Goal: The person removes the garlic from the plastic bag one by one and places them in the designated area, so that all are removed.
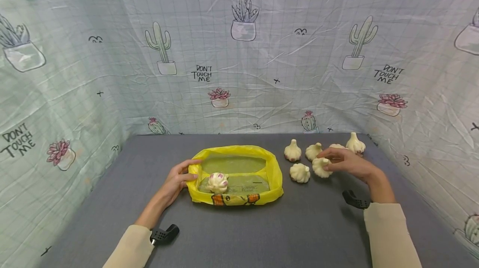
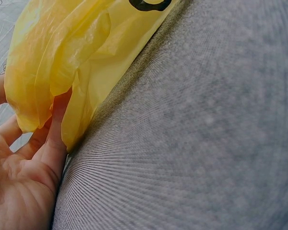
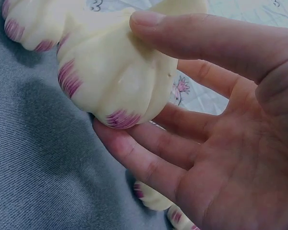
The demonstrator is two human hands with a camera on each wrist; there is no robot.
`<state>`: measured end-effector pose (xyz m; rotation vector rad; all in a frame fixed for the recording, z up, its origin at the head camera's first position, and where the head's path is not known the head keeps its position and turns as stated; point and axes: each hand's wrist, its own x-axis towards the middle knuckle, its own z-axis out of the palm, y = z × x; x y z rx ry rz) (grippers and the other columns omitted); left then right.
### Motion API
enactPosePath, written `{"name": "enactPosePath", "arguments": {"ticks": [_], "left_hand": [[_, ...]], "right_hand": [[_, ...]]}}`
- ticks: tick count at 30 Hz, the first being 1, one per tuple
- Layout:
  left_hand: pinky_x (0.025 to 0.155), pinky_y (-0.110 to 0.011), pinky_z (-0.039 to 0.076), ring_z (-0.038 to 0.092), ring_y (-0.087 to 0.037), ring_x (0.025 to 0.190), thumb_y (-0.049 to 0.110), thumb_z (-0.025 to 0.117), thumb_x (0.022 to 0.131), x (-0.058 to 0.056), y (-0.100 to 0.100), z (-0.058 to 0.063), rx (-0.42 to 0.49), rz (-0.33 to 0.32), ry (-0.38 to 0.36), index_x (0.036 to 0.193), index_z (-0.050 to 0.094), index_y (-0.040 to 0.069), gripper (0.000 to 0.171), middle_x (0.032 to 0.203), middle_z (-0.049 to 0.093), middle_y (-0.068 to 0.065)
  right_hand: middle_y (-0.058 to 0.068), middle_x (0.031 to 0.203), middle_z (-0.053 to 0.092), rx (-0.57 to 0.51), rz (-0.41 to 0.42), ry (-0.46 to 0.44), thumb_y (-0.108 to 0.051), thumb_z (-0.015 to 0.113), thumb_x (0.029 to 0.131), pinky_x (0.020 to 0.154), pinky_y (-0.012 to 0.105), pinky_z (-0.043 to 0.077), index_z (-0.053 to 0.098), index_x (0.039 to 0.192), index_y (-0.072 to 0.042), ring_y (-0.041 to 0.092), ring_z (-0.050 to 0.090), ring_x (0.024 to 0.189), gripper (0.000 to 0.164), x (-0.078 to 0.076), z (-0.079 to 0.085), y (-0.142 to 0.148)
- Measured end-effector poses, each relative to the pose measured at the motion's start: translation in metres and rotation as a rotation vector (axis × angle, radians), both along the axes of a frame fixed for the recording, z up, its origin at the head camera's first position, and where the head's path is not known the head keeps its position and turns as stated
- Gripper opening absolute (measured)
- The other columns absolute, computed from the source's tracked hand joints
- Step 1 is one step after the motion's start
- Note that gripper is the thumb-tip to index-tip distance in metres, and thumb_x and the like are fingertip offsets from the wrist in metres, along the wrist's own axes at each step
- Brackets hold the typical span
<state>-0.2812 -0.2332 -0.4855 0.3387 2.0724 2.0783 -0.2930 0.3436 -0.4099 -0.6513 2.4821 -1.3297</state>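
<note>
My left hand (image 1: 176, 182) holds the left rim of a yellow plastic bag (image 1: 276, 180), which lies with its wide mouth facing up. Inside it sits one garlic bulb (image 1: 218, 182) with purple streaks. In the left wrist view, folds of the bag (image 2: 81, 43) come down between the thumb and fingers. To the right of the bag, my right hand (image 1: 353, 164) grips a cream-white garlic bulb (image 1: 320, 169). The right wrist view has the thumb on top of this bulb (image 3: 115, 72) and fingertips under its purple-streaked base.
Around the right hand stand several more garlic bulbs: one (image 1: 299, 173) just left of the held bulb, another (image 1: 292, 151) behind it, and one (image 1: 355, 144) at the far right. A patterned cloth (image 1: 262, 93) hangs behind the grey table (image 1: 239, 234) and along both sides.
</note>
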Motion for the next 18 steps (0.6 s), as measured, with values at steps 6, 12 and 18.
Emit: {"name": "enactPosePath", "arguments": {"ticks": [6, 12, 18], "left_hand": [[0.081, -0.032, 0.063, 0.066, -0.017, 0.108, 0.003, 0.062, 0.096, 0.001, 0.000, 0.000, 0.001, -0.003, 0.004, 0.152, 0.044, -0.002, 0.059, 0.151, 0.041, -0.032], [0.081, -0.032, 0.063, 0.067, -0.017, 0.107, 0.003, 0.062, 0.096, 0.001, 0.000, 0.000, 0.000, -0.003, 0.004, 0.152, 0.044, -0.003, 0.059, 0.149, 0.042, -0.032], [0.081, -0.032, 0.063, 0.067, -0.017, 0.106, 0.003, 0.062, 0.096, 0.001, 0.000, 0.001, 0.006, -0.002, 0.006, 0.152, 0.045, -0.003, 0.059, 0.148, 0.043, -0.032]], "right_hand": [[0.027, 0.148, 0.051, 0.003, 0.011, -0.025, -0.015, 0.067, 0.099, 0.091, 0.030, 0.055, 0.058, 0.138, 0.001, -0.003, 0.054, 0.121, 0.044, -0.003, -0.006, 0.001], [0.021, 0.140, 0.056, 0.039, -0.002, -0.010, -0.017, 0.070, 0.097, 0.092, 0.032, 0.054, 0.060, 0.137, -0.002, 0.008, 0.051, 0.127, 0.043, -0.006, -0.012, 0.003], [0.026, 0.145, 0.051, 0.043, -0.001, -0.026, -0.018, 0.071, 0.097, 0.093, 0.036, 0.054, 0.059, 0.138, -0.002, 0.032, 0.047, 0.136, 0.045, -0.007, -0.015, 0.003]]}}
